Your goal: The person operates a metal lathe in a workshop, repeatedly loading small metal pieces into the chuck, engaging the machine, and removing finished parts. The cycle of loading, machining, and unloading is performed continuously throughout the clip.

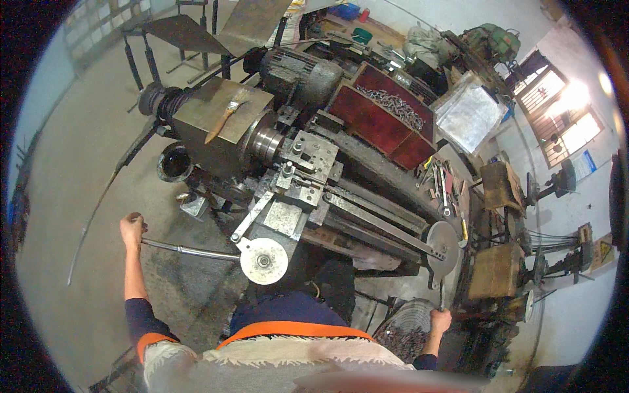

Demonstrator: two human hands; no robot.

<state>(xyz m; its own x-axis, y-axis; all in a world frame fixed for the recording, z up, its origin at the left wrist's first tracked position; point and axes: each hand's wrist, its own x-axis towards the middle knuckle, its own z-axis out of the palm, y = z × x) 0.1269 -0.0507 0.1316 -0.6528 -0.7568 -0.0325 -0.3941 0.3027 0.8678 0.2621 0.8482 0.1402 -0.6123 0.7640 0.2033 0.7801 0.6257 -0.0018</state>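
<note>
My left hand (133,229) is closed round the far end of a long steel lever (190,251). That lever runs to a pale round disc (263,268), which a flat link bar (253,216) joins to the tool slide (310,157) of a small lathe. Low on the right, my right hand (440,319) grips a short handle (443,295) under a second, darker disc (444,243). A long flat bar (380,226) ties this disc to the slide. The slide stands beside the lathe's shiny round chuck (267,144); any workpiece there is too small to make out.
A wooden-handled brush (221,124) lies on the headstock (196,118), with a motor (301,75) behind. A red box (380,124) holds many small metal parts. Hand tools (447,190) lie right of the bed. A round basket (409,331) of small parts sits near my right hand.
</note>
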